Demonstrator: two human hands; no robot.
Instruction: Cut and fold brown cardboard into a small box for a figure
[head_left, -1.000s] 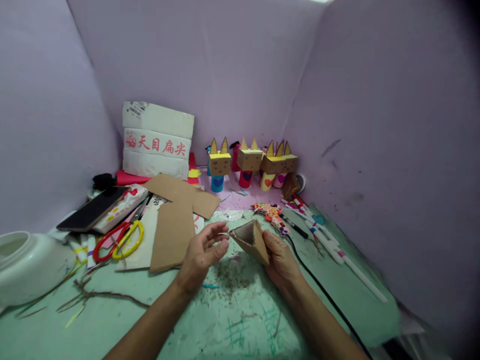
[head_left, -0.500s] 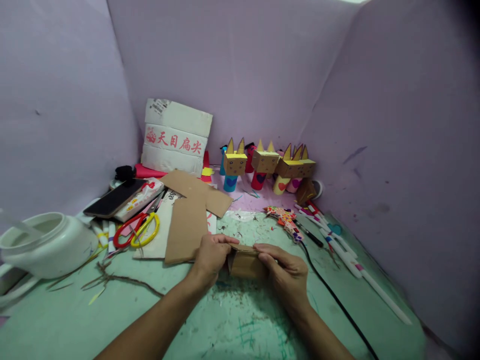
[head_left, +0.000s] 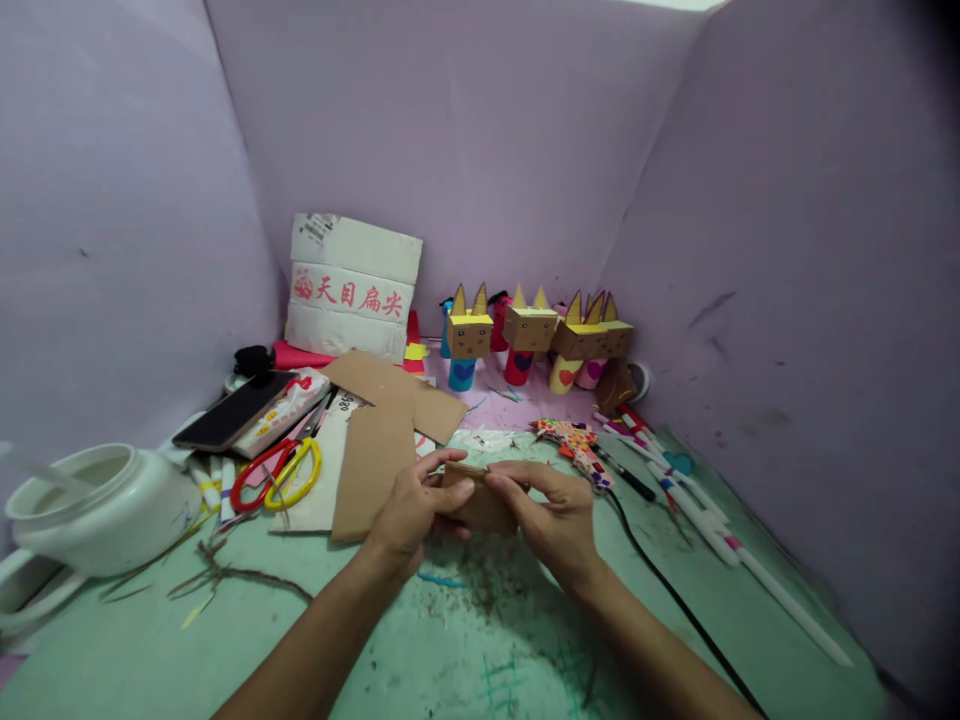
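Between my hands is a small folded piece of brown cardboard (head_left: 484, 510), held a little above the green tabletop (head_left: 442, 640). My left hand (head_left: 416, 505) grips its left side, thumb on the near face and other fingers behind or under it. At its upper right edge, my right hand (head_left: 551, 515) pinches it between thumb and forefinger. The far side of the piece is hidden. Left of my hands lie larger flat cardboard pieces (head_left: 371, 470). A flower-patterned glue gun (head_left: 574, 445) with a black cord rests to the right.
Red and yellow scissors (head_left: 294, 475), a phone (head_left: 234, 412) and a white watering can (head_left: 101, 510) stand or lie at left. Several cardboard-headed figures (head_left: 470, 340) line the back. White-barrelled markers (head_left: 694, 505) lie along the right side; a twig (head_left: 240, 572) lies front left.
My hands have drawn closer together and turned the cardboard; it now shows a flatter, narrower face. My left thumb has moved onto its front. The camera view has tilted slightly.
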